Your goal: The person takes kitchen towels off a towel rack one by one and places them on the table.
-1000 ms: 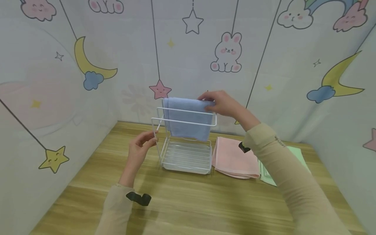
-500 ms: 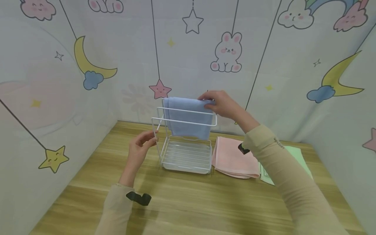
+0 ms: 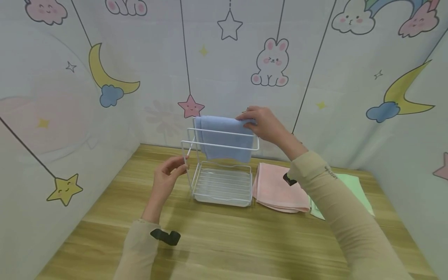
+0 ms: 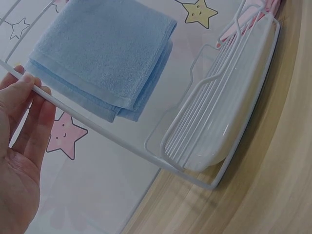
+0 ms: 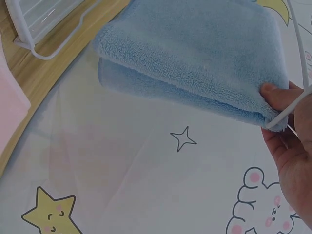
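Note:
A white wire rack (image 3: 224,146) stands on the wooden table, with a shallow white tray (image 3: 222,188) at its base. Over its rearmost top bar hangs a folded blue towel (image 3: 224,136), its layers falling on both sides. My left hand (image 3: 166,175) grips the rack's left side; the left wrist view shows thumb and fingertips pinching the white wire (image 4: 97,126). At the towel's upper right corner, my right hand (image 3: 262,122) pinches the cloth between thumb and fingers. In the right wrist view the blue fabric (image 5: 195,58) spreads out from that pinch, right beside the rack's bar.
To the right of the rack lies a folded pink towel (image 3: 280,188). Beyond it a green towel (image 3: 350,190) is partly hidden behind my right sleeve (image 3: 329,194). A curtain (image 3: 224,70) printed with stars, moons and rabbits encloses the table (image 3: 217,241) at the back and sides.
The front lower edge of the blue towel has risen a little. My right hand has shifted very slightly, and the left hand stays on the rack.

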Demonstrator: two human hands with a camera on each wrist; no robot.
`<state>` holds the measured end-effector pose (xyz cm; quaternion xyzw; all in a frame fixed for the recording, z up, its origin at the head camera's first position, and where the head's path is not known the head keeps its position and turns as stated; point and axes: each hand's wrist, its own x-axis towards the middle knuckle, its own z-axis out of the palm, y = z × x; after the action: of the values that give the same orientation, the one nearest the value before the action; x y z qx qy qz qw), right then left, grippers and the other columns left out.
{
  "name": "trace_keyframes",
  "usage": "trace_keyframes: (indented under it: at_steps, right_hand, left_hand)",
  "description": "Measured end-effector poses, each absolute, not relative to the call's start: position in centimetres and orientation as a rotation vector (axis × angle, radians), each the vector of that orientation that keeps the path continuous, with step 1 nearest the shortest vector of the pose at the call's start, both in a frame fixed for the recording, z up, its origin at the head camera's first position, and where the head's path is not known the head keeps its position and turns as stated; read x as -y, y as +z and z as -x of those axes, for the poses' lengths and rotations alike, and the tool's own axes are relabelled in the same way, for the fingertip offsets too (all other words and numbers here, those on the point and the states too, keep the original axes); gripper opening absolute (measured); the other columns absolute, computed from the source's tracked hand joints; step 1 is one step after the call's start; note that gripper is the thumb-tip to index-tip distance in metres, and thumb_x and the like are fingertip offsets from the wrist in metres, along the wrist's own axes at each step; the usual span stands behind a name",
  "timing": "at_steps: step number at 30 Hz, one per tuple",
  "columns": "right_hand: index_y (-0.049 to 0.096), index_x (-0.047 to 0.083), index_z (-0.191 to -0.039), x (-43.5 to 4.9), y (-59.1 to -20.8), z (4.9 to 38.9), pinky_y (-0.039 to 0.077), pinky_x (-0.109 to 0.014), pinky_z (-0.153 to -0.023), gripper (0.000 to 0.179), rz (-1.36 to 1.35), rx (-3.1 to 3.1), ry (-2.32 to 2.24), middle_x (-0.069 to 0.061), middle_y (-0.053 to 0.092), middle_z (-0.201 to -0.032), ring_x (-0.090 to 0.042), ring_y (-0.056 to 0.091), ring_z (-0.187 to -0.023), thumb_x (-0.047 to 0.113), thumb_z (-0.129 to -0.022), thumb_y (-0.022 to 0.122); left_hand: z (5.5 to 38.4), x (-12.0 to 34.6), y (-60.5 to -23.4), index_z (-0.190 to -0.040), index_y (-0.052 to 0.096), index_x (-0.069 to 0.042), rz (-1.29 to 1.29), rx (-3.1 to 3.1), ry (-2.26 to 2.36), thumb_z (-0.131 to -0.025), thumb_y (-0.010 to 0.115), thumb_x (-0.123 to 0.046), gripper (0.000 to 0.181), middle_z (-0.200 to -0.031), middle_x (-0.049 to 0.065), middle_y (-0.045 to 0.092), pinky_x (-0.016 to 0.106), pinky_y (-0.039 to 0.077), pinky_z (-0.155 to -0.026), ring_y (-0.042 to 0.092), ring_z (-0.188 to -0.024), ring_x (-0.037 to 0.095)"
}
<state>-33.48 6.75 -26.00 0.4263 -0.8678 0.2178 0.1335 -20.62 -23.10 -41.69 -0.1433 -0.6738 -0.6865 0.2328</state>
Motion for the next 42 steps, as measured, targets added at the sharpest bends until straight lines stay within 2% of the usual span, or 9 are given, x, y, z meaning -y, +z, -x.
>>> trace_keyframes:
  at_steps: [8,15,22,27,31,32,35,38,42]
  right_hand:
    - [0.074,0.007,-0.113,-6.9,-26.2,33.4,0.061,-0.038,-0.082,0.028,-1.23,2.445,0.617,-0.013,0.069,-0.102,-0.026,0.066,-0.094,-0.002,-0.087,0.071]
    - [0.074,0.005,-0.111,-6.9,-26.3,33.4,0.06,-0.039,-0.082,0.025,-1.253,2.374,0.64,-0.013,0.071,-0.102,-0.026,0.065,-0.094,-0.002,-0.088,0.069]
    - [0.073,0.012,-0.115,-7.2,-25.4,33.2,0.058,-0.039,-0.084,0.027,-1.237,2.398,0.556,-0.008,0.07,-0.104,-0.024,0.064,-0.096,0.001,-0.091,0.067]
    - [0.072,0.01,-0.116,-7.5,-23.6,33.2,0.06,-0.041,-0.088,0.027,-1.237,2.404,0.581,-0.01,0.069,-0.108,-0.026,0.064,-0.1,0.0,-0.092,0.065]
    - [0.072,0.008,-0.116,-7.8,-21.5,33.2,0.06,-0.044,-0.09,0.025,-1.232,2.394,0.612,-0.013,0.07,-0.114,-0.028,0.064,-0.107,0.0,-0.093,0.063]
    - [0.071,0.009,-0.116,-7.9,-21.0,33.2,0.058,-0.045,-0.095,0.025,-1.221,2.399,0.616,-0.013,0.069,-0.118,-0.029,0.063,-0.113,0.0,-0.094,0.062]
    - [0.071,0.01,-0.117,-8.2,-19.4,33.0,0.057,-0.047,-0.097,0.025,-1.17,2.409,0.616,-0.013,0.068,-0.123,-0.029,0.06,-0.117,0.002,-0.095,0.061]
    - [0.071,0.011,-0.116,-8.6,-17.9,32.9,0.057,-0.046,-0.096,0.024,-1.106,2.379,0.622,-0.013,0.068,-0.124,-0.028,0.06,-0.118,0.004,-0.096,0.06]
    - [0.07,0.009,-0.117,-9.2,-15.8,32.4,0.058,-0.042,-0.087,0.023,-1.038,2.302,0.652,-0.012,0.069,-0.122,-0.025,0.062,-0.11,0.003,-0.097,0.06]
  left_hand:
    - [20.7,23.0,-41.6,-0.114,0.058,0.019,0.36,1.843,-1.903,-0.09,0.066,0.005,0.029,-0.1,-0.012,0.074,0.026,0.065,-0.081,0.069,-0.087,0.008]
    - [20.7,23.2,-41.6,-0.109,0.07,-0.003,0.374,1.847,-1.901,-0.09,0.068,0.001,0.019,-0.102,-0.013,0.074,0.024,0.065,-0.081,0.07,-0.088,0.008]
    - [20.7,23.1,-41.4,-0.111,0.065,0.009,0.335,1.882,-1.886,-0.09,0.068,-0.001,0.024,-0.101,-0.013,0.074,0.023,0.065,-0.081,0.069,-0.087,0.007]
    - [20.6,23.1,-41.4,-0.112,0.062,0.014,0.319,1.879,-1.893,-0.09,0.068,0.0,0.027,-0.1,-0.012,0.074,0.026,0.065,-0.081,0.069,-0.087,0.008]
    - [20.6,23.1,-41.5,-0.108,0.068,0.002,0.314,1.876,-1.895,-0.09,0.068,0.002,0.018,-0.098,-0.011,0.074,0.025,0.065,-0.081,0.069,-0.087,0.011]
    - [20.5,23.1,-41.5,-0.107,0.069,0.0,0.316,1.878,-1.892,-0.09,0.068,0.001,0.018,-0.098,-0.011,0.074,0.025,0.065,-0.081,0.07,-0.087,0.012]
    - [20.5,23.2,-41.4,-0.108,0.07,-0.002,0.337,1.879,-1.889,-0.09,0.069,-0.002,0.018,-0.099,-0.011,0.074,0.024,0.065,-0.081,0.07,-0.088,0.012]
    - [20.4,23.2,-41.3,-0.109,0.069,0.0,0.365,1.874,-1.893,-0.091,0.069,-0.003,0.019,-0.101,-0.013,0.074,0.023,0.064,-0.081,0.07,-0.089,0.01]
    - [20.4,23.2,-41.2,-0.11,0.069,0.0,0.37,1.872,-1.897,-0.091,0.067,0.0,0.019,-0.101,-0.013,0.073,0.022,0.064,-0.081,0.07,-0.088,0.009]
